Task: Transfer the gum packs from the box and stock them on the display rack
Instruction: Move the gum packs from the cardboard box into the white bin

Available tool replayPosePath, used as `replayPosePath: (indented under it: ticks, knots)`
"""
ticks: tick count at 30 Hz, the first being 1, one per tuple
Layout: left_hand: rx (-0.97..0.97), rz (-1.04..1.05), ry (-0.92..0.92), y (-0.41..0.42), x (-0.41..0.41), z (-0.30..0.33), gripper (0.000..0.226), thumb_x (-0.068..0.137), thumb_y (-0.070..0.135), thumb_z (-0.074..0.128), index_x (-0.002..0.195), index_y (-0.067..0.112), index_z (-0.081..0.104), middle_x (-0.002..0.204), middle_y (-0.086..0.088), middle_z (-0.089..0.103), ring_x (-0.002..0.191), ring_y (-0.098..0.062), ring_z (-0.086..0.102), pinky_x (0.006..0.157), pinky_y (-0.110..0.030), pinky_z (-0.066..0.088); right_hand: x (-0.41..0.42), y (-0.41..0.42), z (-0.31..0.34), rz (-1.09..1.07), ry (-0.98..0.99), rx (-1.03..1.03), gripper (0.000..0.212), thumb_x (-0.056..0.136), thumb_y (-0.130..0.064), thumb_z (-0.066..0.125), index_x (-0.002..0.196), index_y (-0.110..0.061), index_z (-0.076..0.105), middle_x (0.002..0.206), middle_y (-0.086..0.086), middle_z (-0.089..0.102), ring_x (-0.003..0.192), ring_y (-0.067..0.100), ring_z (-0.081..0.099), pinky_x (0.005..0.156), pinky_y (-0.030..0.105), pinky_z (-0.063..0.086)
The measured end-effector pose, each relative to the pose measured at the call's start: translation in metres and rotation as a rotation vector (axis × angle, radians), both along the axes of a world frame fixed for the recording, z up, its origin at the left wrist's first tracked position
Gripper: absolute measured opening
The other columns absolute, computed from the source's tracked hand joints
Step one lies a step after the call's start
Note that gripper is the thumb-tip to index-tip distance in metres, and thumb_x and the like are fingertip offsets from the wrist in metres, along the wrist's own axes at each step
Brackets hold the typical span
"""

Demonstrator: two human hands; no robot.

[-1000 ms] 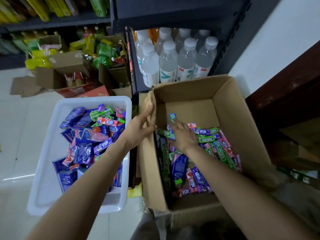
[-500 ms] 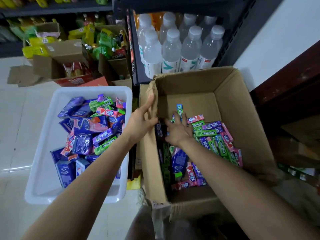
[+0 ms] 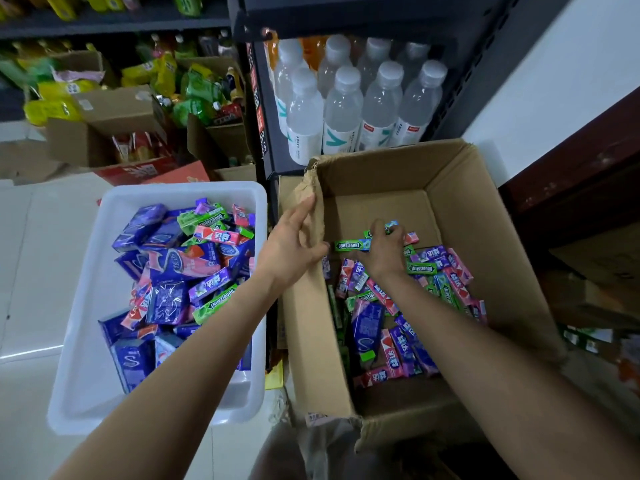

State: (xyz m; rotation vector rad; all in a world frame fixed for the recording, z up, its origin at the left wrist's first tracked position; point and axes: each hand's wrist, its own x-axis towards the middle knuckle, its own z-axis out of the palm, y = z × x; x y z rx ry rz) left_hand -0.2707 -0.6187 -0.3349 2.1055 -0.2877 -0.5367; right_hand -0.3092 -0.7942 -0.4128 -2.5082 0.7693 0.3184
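An open cardboard box (image 3: 485, 209) on the floor holds a heap of gum packs (image 3: 398, 327) in green, pink, purple and blue. My right hand (image 3: 382, 252) is inside the box, fingers curled round a few packs; a green Doublemint pack (image 3: 351, 245) sticks out to its left. My left hand (image 3: 289, 245) holds the torn left wall of the box at its rim, fingers outside and thumb inside. To the left, a white plastic bin (image 3: 79, 393) is filled with more gum packs (image 3: 180, 271). No display rack for gum is recognisable.
A dark shelf unit behind the box carries water bottles (image 3: 346, 102). Open cartons (image 3: 114, 123) with snack bags stand at the back left on the pale tiled floor. A dark wooden counter (image 3: 581, 188) rises on the right, with cartons below it.
My right hand has closed on packs and lifted them a little off the heap, towards the box's far wall. My left hand stays on the box wall. The camera has tilted slightly.
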Motion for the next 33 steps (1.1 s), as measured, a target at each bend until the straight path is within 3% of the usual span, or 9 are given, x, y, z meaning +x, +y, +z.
replayPosePath:
  ticks: [4, 10, 14, 18, 23, 26, 29, 31, 33]
  knots:
    - [0.034, -0.067, -0.012, 0.003, 0.009, 0.002, 0.081, 0.080, 0.016, 0.071, 0.148, 0.026, 0.027, 0.142, 0.002, 0.036, 0.123, -0.017, 0.045, 0.105, -0.034, 0.038, 0.014, -0.004, -0.001, 0.078, 0.107, -0.057, 0.065, 0.083, -0.021, 0.070, 0.137, -0.024, 0.034, 0.146, 0.015, 0.019, 0.129, 0.040, 0.027, 0.096, 0.042, 0.039]
    - [0.050, -0.037, -0.061, 0.003, 0.007, 0.002, 0.082, 0.076, 0.019, 0.074, 0.146, 0.024, 0.032, 0.141, 0.001, 0.040, 0.122, -0.020, 0.048, 0.101, -0.039, 0.043, 0.022, -0.012, 0.007, 0.216, 0.212, -0.035, 0.060, 0.074, -0.025, 0.078, 0.122, -0.014, 0.043, 0.132, 0.013, 0.030, 0.115, 0.039, 0.045, 0.095, 0.039, 0.043]
    - [0.045, -0.034, -0.044, 0.002, 0.008, 0.000, 0.083, 0.075, 0.018, 0.075, 0.146, 0.024, 0.032, 0.142, 0.001, 0.039, 0.124, -0.021, 0.046, 0.101, -0.042, 0.043, 0.017, -0.005, 0.013, 0.263, 0.153, -0.062, 0.060, 0.071, -0.006, 0.078, 0.120, -0.015, 0.044, 0.127, 0.012, 0.033, 0.115, 0.036, 0.043, 0.094, 0.042, 0.047]
    - [0.050, -0.028, -0.044, 0.002, 0.006, 0.001, 0.083, 0.077, 0.020, 0.074, 0.147, 0.026, 0.030, 0.143, 0.001, 0.037, 0.124, -0.021, 0.044, 0.101, -0.043, 0.043, 0.006, -0.011, 0.023, 0.301, 0.089, -0.068, 0.054, 0.077, -0.017, 0.075, 0.122, -0.014, 0.046, 0.125, 0.012, 0.037, 0.111, 0.033, 0.047, 0.092, 0.039, 0.045]
    - [0.059, -0.023, -0.083, -0.001, 0.003, 0.001, 0.082, 0.077, 0.019, 0.073, 0.146, 0.024, 0.030, 0.143, -0.002, 0.037, 0.126, -0.024, 0.040, 0.104, -0.044, 0.040, -0.007, -0.022, 0.037, 0.250, 0.033, -0.023, 0.044, 0.083, -0.015, 0.070, 0.122, -0.009, 0.051, 0.122, 0.013, 0.039, 0.106, 0.030, 0.052, 0.091, 0.033, 0.042]
    - [0.132, -0.005, -0.177, -0.006, -0.001, 0.007, 0.076, 0.078, 0.018, 0.071, 0.144, 0.020, 0.035, 0.143, -0.004, 0.036, 0.127, -0.026, 0.035, 0.108, -0.038, 0.033, -0.015, -0.029, 0.048, 0.093, -0.045, 0.097, 0.042, 0.083, -0.019, 0.070, 0.120, -0.007, 0.054, 0.117, 0.016, 0.045, 0.103, 0.030, 0.051, 0.083, 0.030, 0.040]
    - [0.142, -0.043, -0.446, -0.019, -0.008, 0.018, 0.054, 0.084, 0.018, 0.067, 0.135, 0.016, 0.049, 0.139, -0.005, 0.043, 0.126, -0.025, 0.037, 0.107, -0.027, 0.027, -0.025, -0.034, 0.067, -0.018, -0.165, 0.206, 0.038, 0.081, -0.024, 0.072, 0.112, -0.008, 0.058, 0.105, 0.013, 0.053, 0.090, 0.023, 0.052, 0.072, 0.027, 0.036]
    - [0.052, -0.097, -0.385, -0.033, -0.014, 0.027, 0.043, 0.089, 0.019, 0.063, 0.130, 0.012, 0.054, 0.129, -0.005, 0.052, 0.117, -0.019, 0.046, 0.095, -0.010, 0.029, -0.033, -0.032, 0.085, 0.017, -0.209, 0.228, 0.041, 0.080, -0.027, 0.073, 0.114, -0.010, 0.058, 0.103, 0.005, 0.050, 0.091, 0.017, 0.049, 0.074, 0.024, 0.034]
    - [-0.031, -0.145, -0.218, -0.045, -0.021, 0.036, 0.034, 0.090, 0.021, 0.062, 0.121, 0.009, 0.059, 0.109, -0.002, 0.059, 0.095, -0.011, 0.055, 0.074, -0.001, 0.036, -0.039, -0.027, 0.105, 0.108, -0.230, 0.228, 0.047, 0.080, -0.029, 0.073, 0.119, -0.010, 0.057, 0.105, 0.001, 0.047, 0.093, 0.013, 0.048, 0.075, 0.023, 0.034]
